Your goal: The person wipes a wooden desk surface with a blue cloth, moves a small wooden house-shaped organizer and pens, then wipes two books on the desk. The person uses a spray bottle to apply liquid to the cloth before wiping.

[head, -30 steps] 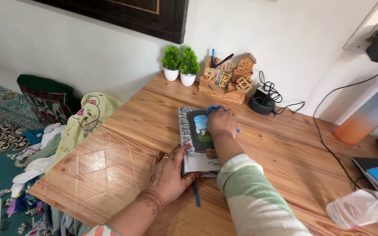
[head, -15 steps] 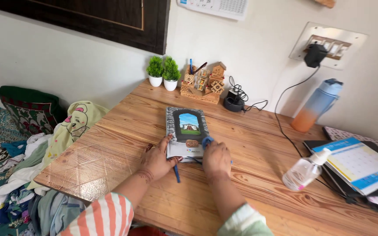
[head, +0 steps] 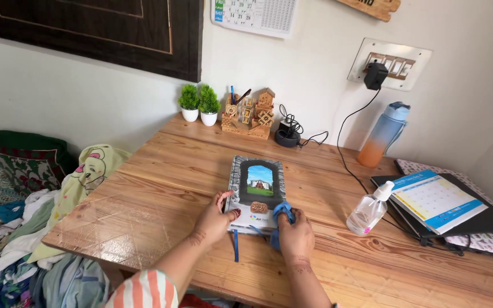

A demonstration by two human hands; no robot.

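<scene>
A closed notebook (head: 257, 181) with a grey stone-arch cover picture lies flat on the wooden table (head: 161, 171). My left hand (head: 217, 217) grips its near left corner, thumb on the cover. My right hand (head: 293, 235) is closed around a crumpled blue cloth (head: 281, 212) that presses on the notebook's near right corner. A blue ribbon bookmark (head: 235, 245) hangs out of the notebook's near edge onto the table.
A clear pump bottle (head: 369, 210) stands right of the notebook; beyond it lie a desk calendar (head: 437, 198) on a dark folder and a blue-orange water bottle (head: 383, 134). Two small potted plants (head: 199, 104), a wooden pen holder (head: 249, 114) and a charger cable (head: 290, 132) line the wall. Clothes (head: 41, 228) pile left.
My right hand with the blue cloth has drawn back along the cover from the notebook's far end to its near right corner. The view has pulled back and risen.
</scene>
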